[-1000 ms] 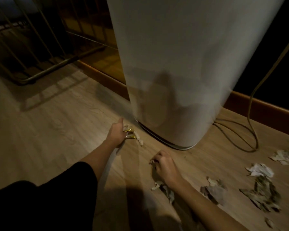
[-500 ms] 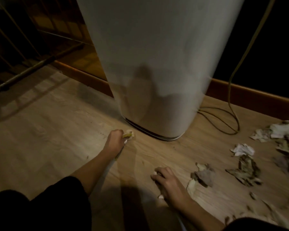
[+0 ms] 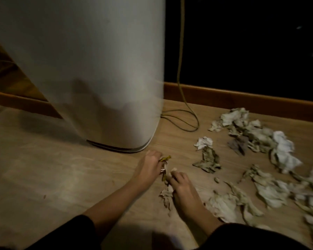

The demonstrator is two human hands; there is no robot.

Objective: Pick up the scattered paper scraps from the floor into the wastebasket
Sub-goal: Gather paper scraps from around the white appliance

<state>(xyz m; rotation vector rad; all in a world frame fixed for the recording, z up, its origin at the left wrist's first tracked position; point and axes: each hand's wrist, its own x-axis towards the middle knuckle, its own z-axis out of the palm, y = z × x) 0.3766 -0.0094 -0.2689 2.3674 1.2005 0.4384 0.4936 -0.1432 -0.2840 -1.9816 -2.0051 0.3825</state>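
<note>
- Step in hand: gathering. Both hands are low over the floor (image 3: 61, 177) and nothing is going into the bin yet.
- left hand (image 3: 149, 165): fingers curled, pinching a yellow scrap (image 3: 165, 158) whose end pokes out on the far-right side of the grip.
- right hand (image 3: 182, 185): fingers curled down around a crumpled scrap (image 3: 167, 194), which trails out on the left of this grip and back toward the person. It reads as gripped, but blur hides the fingertips.
- The two grips are nearly touching, with small bits of paper between them.
- loose scraps (image 3: 208, 160): all to the right of both grips. The nearest are just beside the right hand, and the rest spread well apart further right.
- tall white bin (image 3: 98, 69), taken as the wastebasket: stands just beyond the left grip. Its rim is out of frame, so the opening can't be seen.
- cable (image 3: 181, 120): loops on the floor beyond and to the right of the grips.
- Progress (judgement): early, since most of the paper is on the floor.
- Next move (judgement): either sweep right for more scraps or lift both handfuls above the rim and let go. A tight hold is needed, because thin torn pieces slip out easily.
</note>
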